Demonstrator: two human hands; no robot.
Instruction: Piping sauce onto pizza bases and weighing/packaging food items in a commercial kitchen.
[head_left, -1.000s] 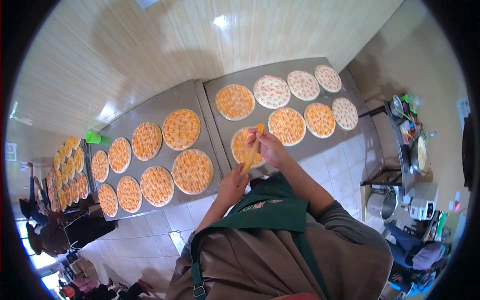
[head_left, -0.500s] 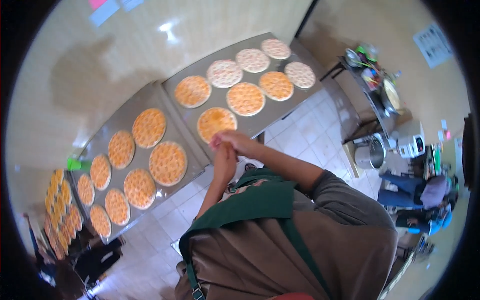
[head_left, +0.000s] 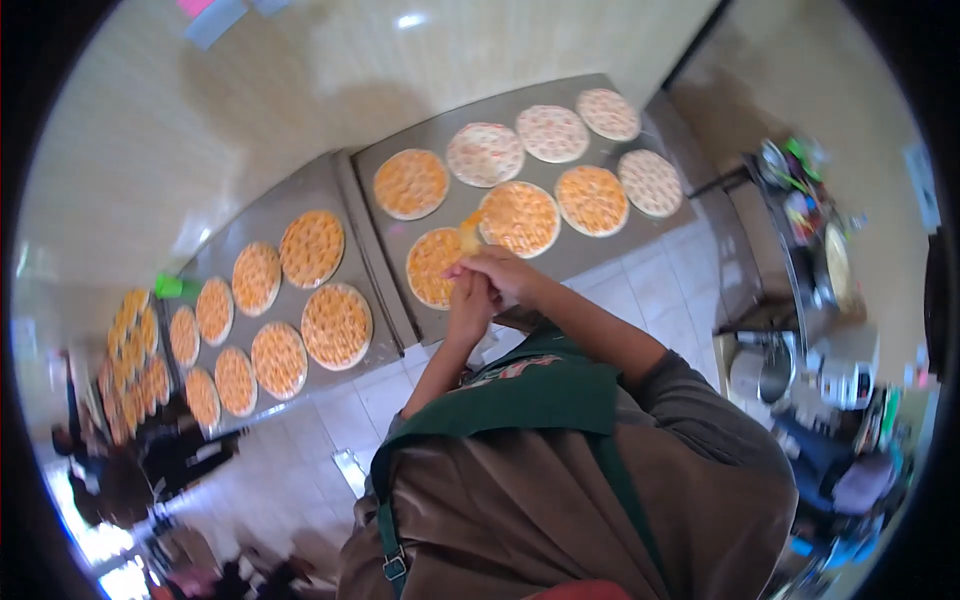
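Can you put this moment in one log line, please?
right hand: holding yellow-orange bag | left hand: against right hand, grip unclear | nearest: orange-topped dough round | farther right: paler rounds

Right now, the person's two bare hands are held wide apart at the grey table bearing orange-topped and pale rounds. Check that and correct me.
Wrong on the gap: the head view shows the left hand and right hand together, at the grey table bearing orange-topped rounds and pale rounds.
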